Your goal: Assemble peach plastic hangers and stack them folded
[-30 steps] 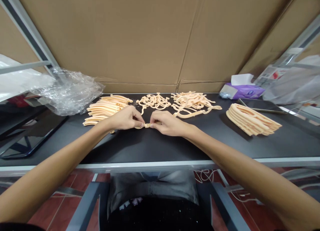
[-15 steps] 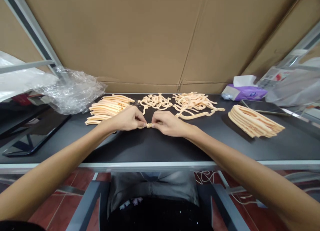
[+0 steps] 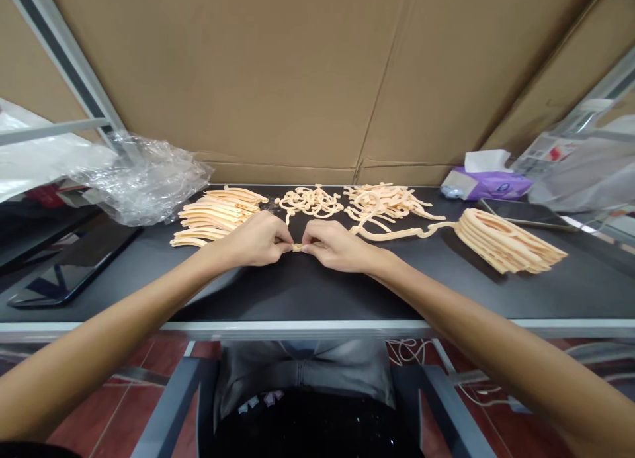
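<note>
My left hand (image 3: pixel 262 239) and my right hand (image 3: pixel 330 245) pinch a small pale-orange piece (image 3: pixel 296 247) between their fingertips, just over the dark table. Most of the piece is hidden by my fingers. Left of my left hand lies a row of curved pale-orange strips (image 3: pixel 211 214). Behind my hands is a loose pile of small curled pieces (image 3: pixel 310 201). A second pile (image 3: pixel 384 200) of longer pieces lies to its right, and a long wavy strand (image 3: pixel 397 235) stretches from near my right wrist toward a stack of pale-orange loops (image 3: pixel 508 241).
Crumpled clear plastic (image 3: pixel 149 177) and a dark tablet (image 3: pixel 74 266) are at the left. A purple tissue pack (image 3: pixel 496 180) and a dark flat device (image 3: pixel 528 213) sit at the back right. Cardboard (image 3: pixel 248 74) stands behind the table (image 3: pixel 347 292).
The long strand on the right has straightened and now reaches the stack of loops. My left hand has shifted slightly; both hands still pinch the small piece.
</note>
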{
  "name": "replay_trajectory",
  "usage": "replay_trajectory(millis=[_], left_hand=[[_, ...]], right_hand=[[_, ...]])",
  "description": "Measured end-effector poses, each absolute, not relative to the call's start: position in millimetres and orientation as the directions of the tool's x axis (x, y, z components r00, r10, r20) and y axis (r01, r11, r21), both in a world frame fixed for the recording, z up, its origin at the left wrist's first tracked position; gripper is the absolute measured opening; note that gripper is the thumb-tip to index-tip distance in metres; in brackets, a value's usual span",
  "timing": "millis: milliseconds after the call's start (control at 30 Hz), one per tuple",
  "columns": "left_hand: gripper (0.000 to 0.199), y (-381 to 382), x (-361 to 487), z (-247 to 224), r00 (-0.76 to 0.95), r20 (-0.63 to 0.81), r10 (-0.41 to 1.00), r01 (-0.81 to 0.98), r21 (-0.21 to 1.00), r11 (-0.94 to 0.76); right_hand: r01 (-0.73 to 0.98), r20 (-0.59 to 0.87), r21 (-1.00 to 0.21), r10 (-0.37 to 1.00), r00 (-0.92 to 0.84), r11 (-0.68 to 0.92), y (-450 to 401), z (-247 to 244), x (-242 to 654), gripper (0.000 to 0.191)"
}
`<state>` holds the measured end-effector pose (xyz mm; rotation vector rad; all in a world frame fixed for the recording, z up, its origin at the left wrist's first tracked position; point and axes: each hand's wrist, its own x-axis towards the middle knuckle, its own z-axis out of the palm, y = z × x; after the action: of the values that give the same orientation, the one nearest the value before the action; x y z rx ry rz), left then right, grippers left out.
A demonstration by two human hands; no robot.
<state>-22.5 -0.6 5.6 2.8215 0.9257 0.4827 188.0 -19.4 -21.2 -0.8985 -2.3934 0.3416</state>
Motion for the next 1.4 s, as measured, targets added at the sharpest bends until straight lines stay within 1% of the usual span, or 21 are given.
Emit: replay_trajectory(millis=[100,200,333,500,567,667,767,933,1033,1233,1333,1400], left_hand=[[0.022,-4,-21,2,0.764,0.305,0.569,0.564,0.113,-0.818],[0.023,-4,-20,1,0.771,0.283,0.571,0.582,0.05,-0.811],[0.023,-7,-20,3,0.783,0.252,0.569,0.578,0.042,-0.815],[0.025,-17,-22,5,0.76,0.254,0.599,0.619,-0.002,-0.785],[0.024,-20,-22,5,0.749,0.268,0.606,0.632,-0.015,-0.775],[0.023,-21,-23,4,0.745,0.282,0.605,0.636,-0.022,-0.772],[0.023,-21,-23,2,0.742,0.285,0.607,0.641,-0.035,-0.767],[0.023,-20,-24,-2,0.752,0.305,0.584,0.628,-0.064,-0.775],[0.025,-18,-24,-4,0.751,0.331,0.571,0.626,-0.084,-0.775],[0.028,-15,-25,-5,0.707,0.376,0.599,0.656,-0.034,-0.754],[0.027,-15,-27,-5,0.697,0.395,0.598,0.653,-0.007,-0.757],[0.025,-16,-27,-4,0.703,0.401,0.588,0.642,0.001,-0.767]], right_hand=[[0.534,0.407,-0.412,0.674,-0.617,0.738,-19,-21,188,0.014],[0.542,0.408,-0.421,0.685,-0.603,0.728,-20,-21,187,0.015],[0.552,0.4,-0.44,0.705,-0.586,0.708,-20,-20,186,0.014],[0.558,0.398,-0.436,0.708,-0.584,0.706,-21,-20,187,0.013],[0.546,0.409,-0.442,0.701,-0.584,0.712,-22,-20,187,0.012],[0.504,0.435,-0.481,0.694,-0.574,0.717,-23,-21,187,0.01],[0.476,0.452,-0.499,0.686,-0.57,0.725,-25,-22,188,0.013],[0.481,0.497,-0.423,0.64,-0.585,0.768,-26,-26,189,0.016],[0.485,0.508,-0.412,0.636,-0.581,0.772,-25,-27,189,0.013],[0.53,0.535,-0.355,0.632,-0.56,0.77,-25,-24,190,0.005],[0.538,0.554,-0.31,0.609,-0.568,0.784,-24,-24,191,0.014],[0.54,0.591,-0.275,0.583,-0.558,0.795,-22,-23,192,0.021]])
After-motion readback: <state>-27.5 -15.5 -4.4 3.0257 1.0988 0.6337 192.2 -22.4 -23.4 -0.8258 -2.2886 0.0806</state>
